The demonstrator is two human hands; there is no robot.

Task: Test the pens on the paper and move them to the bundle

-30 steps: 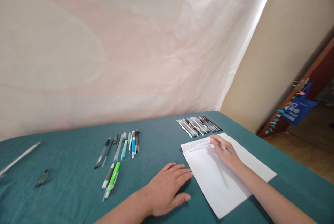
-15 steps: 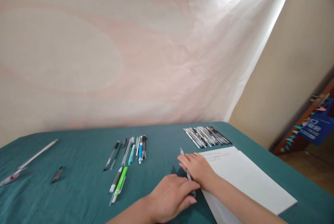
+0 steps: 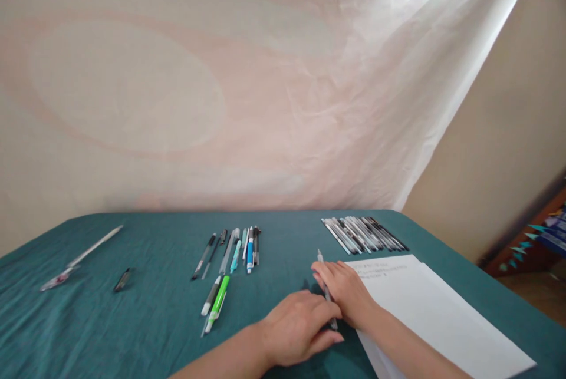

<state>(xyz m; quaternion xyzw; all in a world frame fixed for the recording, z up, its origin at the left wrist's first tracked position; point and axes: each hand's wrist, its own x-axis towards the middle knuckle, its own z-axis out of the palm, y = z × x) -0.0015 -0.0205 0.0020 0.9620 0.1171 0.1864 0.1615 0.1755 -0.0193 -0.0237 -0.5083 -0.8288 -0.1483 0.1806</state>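
Observation:
A slim clear pen (image 3: 328, 295) stands between my two hands, pointing away from me, its tip showing beyond the fingers. My right hand (image 3: 349, 292) is closed around its upper part, with the wrist at the edge of the white paper (image 3: 435, 314). Nearer to me, my left hand (image 3: 300, 327) has its thumb and forefinger at the pen's lower end. The fingers partly cover the barrel. Faint handwriting shows along the top of the paper.
To the left of my hands lie a green pen (image 3: 218, 303), a grey-and-white pen (image 3: 211, 296) and a group of several pens (image 3: 234, 250). Several pens in a row (image 3: 363, 234) lie behind the paper. Farther left are a black cap (image 3: 122, 280) and a long clear wrapper (image 3: 95, 246).
The view has turned a little to the left, so the table and everything on it sit farther right. Both hands keep nearly the same hold on the pen.

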